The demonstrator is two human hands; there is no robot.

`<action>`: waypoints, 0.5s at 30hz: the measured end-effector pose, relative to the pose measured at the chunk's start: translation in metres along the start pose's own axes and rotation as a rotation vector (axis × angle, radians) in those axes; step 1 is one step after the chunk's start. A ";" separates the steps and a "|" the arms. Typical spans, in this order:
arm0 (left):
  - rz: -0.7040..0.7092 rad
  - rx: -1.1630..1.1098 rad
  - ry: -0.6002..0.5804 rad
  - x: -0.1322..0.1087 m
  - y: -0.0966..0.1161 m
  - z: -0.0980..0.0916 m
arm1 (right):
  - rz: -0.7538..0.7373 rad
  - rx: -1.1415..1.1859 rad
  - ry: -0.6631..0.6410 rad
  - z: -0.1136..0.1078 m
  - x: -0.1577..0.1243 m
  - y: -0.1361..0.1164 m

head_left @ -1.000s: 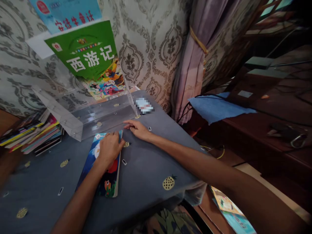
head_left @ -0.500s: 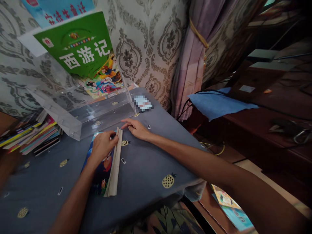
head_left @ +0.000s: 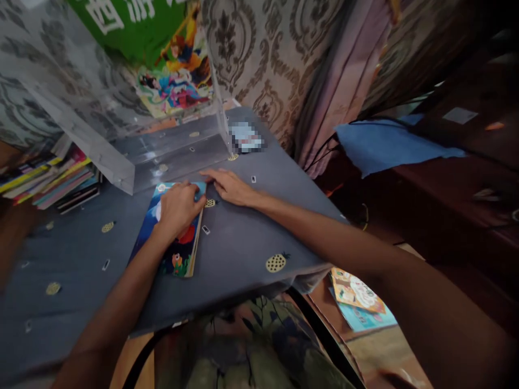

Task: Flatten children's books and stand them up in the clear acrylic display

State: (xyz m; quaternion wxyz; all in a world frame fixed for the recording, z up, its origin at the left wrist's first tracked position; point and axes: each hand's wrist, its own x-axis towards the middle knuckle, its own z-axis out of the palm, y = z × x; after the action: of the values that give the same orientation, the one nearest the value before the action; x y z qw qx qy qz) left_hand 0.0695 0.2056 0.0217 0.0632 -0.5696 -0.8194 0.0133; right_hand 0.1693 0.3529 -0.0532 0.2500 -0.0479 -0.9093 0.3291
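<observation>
Book (head_left: 187, 236) lying flat on the desk (head_left: 235, 243), folks, closed, close by the near edge and well in from the right edge, and our left hand (head_left: 180, 205) is right on top of it! Palm down on the upper half of the cover, fingers bent and close together, thumb out toward the book's right side; whether it pinches that edge, we cannot tell.

Over to our right hand (head_left: 231, 186): low over the desk, just past the book's top right corner, fingers loosely spread, index finger pointing left, nothing in its grip. Whether its fingertip touches the book, we cannot make out.

Toward the far edge we have the clear stand (head_left: 121, 175), a green book (head_left: 162, 59) upright in it. Left of the stand, we spot a pile of books (head_left: 73, 181), and at the far right corner, a small blurred packet (head_left: 246, 136). Off the right edge, we see a blue cloth (head_left: 389, 146); below the near right corner, two more books (head_left: 363, 302), overlapping!
</observation>
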 end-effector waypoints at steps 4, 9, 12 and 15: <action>0.242 -0.233 -0.043 -0.024 -0.030 0.007 | -0.027 -0.063 -0.026 0.001 0.000 0.001; 0.513 -0.425 -0.242 -0.092 -0.072 -0.008 | -0.055 -0.140 -0.040 0.000 0.001 -0.003; 0.504 -0.358 -0.248 -0.124 -0.079 -0.013 | -0.060 -0.168 -0.043 0.001 0.002 -0.002; 0.498 -0.289 -0.135 -0.136 -0.077 -0.006 | -0.092 -0.165 -0.077 0.001 0.003 0.001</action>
State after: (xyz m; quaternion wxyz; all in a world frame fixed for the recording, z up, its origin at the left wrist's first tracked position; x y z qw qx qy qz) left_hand 0.0450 0.0510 0.0230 -0.0785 -0.7542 -0.6500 -0.0503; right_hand 0.1664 0.3533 -0.0533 0.2248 -0.0138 -0.9436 0.2427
